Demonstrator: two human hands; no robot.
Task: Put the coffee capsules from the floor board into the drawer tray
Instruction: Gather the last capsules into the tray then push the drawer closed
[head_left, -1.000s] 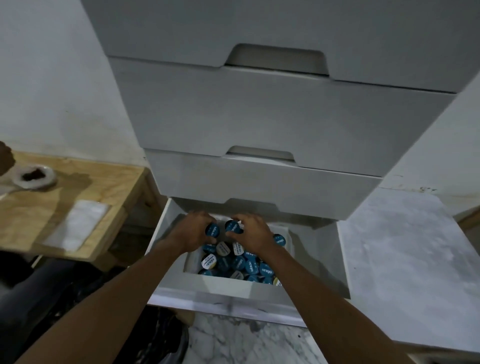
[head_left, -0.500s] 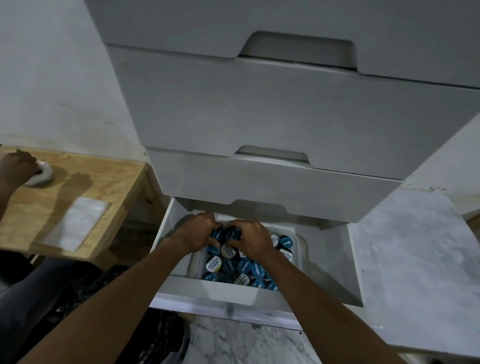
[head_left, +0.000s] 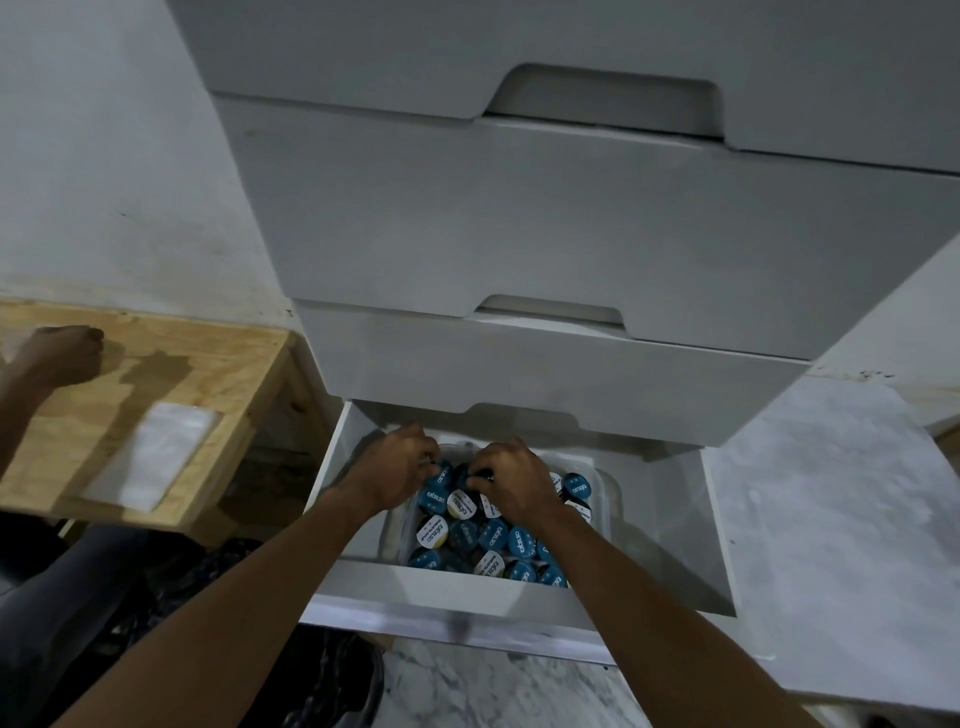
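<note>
The bottom drawer (head_left: 457, 587) stands pulled out, and a clear plastic tray (head_left: 602, 499) sits inside it. Several blue-lidded and white-lidded coffee capsules (head_left: 496, 535) fill the tray. Both of my hands are down at the tray's far end, on top of the pile. My left hand (head_left: 397, 467) has its fingertips curled on a blue capsule (head_left: 440, 472). My right hand (head_left: 511, 480) pinches a dark capsule (head_left: 480, 475) just beside it. The two hands nearly touch. The wooden floor board (head_left: 171, 364) lies to the left, with no capsule visible on it.
Another person's fist (head_left: 62, 351) rests on the board's far left, and a white packet (head_left: 156, 457) lies on the board. Closed grey drawers (head_left: 519, 234) overhang the open one. Marble floor (head_left: 821, 493) spreads to the right; dark clothing fills the lower left.
My two hands have sunk lower into the tray with their capsules and moved closer together. The other person's hand has come onto the board and covered the small dish there.
</note>
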